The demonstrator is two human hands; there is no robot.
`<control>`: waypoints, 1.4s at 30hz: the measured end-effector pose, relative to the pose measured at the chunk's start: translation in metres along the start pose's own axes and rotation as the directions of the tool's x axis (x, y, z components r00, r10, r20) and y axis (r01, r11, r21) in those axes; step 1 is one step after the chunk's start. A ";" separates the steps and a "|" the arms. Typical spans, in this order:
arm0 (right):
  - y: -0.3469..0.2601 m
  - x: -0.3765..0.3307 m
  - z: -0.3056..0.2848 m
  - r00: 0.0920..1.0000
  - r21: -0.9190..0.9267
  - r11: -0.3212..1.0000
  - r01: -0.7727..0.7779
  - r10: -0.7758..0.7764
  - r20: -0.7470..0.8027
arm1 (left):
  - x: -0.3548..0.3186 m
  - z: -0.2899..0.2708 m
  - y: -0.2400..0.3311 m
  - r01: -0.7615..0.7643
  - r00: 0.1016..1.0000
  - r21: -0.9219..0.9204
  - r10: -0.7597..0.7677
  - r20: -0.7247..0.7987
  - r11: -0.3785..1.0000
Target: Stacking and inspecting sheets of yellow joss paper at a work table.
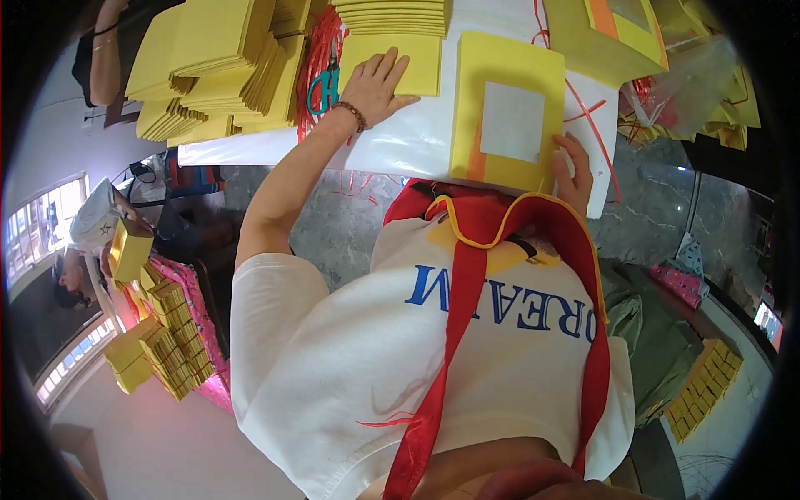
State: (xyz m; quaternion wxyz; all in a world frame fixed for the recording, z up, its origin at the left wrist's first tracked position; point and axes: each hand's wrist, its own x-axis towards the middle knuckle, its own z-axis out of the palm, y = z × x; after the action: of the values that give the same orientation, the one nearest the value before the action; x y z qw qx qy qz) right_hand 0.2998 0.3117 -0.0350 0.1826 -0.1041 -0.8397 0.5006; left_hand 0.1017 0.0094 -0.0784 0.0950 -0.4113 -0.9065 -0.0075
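My left hand [377,90], with a beaded bracelet on the wrist, lies flat with fingers spread on a yellow paper stack [425,67] on the white table [250,153]. Just left of it are teal-handled scissors [313,93], lying on a bundle of red plastic strings [320,52]. A thick yellow paper block [510,60] sits at the table's near edge, bearing a pale rectangular sheet [512,121] and an orange strip. Against the block's right side rests my right hand [575,177], fingers apart and slightly bent, not wrapped round it.
Tall yellow paper stacks [212,42] crowd the table's left. Another large yellow block [575,37] stands at the far right, near a clear plastic bag [687,87]. Loose red strings [587,110] cross the table's right side. A person's arm [105,62] shows at upper left.
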 end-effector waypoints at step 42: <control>0.021 0.007 -0.003 0.955 0.137 0.990 0.022 -0.062 0.289 | 0.032 -0.067 0.084 0.426 0.831 -0.872 0.278 0.482 0.242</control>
State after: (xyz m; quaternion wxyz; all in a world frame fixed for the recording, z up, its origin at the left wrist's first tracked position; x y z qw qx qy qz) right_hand 0.2942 0.3265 -0.0510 0.0732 0.0014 -0.8246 0.5610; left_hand 0.1545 0.0827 -0.0124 -0.4428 -0.3168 -0.7087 -0.4487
